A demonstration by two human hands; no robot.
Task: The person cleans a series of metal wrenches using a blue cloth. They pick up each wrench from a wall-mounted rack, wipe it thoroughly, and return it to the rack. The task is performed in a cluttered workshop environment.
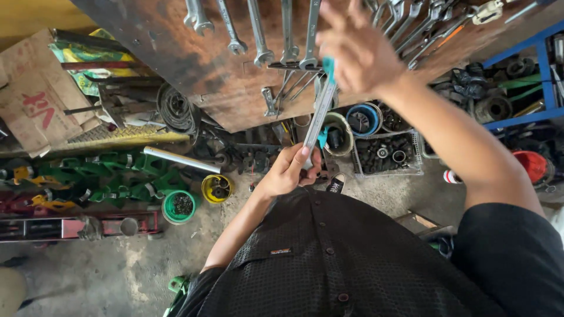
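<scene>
A cluttered workshop shows in the head view: a rusty brown board [194, 64] hung with a row of steel spanners [261, 32], and below it a stained concrete floor [117, 270] crowded with parts. On the floor lie green metal stands [117, 176], a bright steel tube [182, 159], a green tub [178, 206] and a yellow tub [217, 188] of small hardware, and a wire crate [388, 154] of dark round fittings.

A long, flat, silvery metal tool with a teal tip [320, 108] runs steeply from lower left to upper right, teal end uppermost, in front of the board's lower edge. The left hand [289, 170] is wrapped in a fist around its lower end. The right hand [355, 50] pinches the teal top, other fingers spread and blurred. Little free floor shows except the bare patch at lower left.
</scene>
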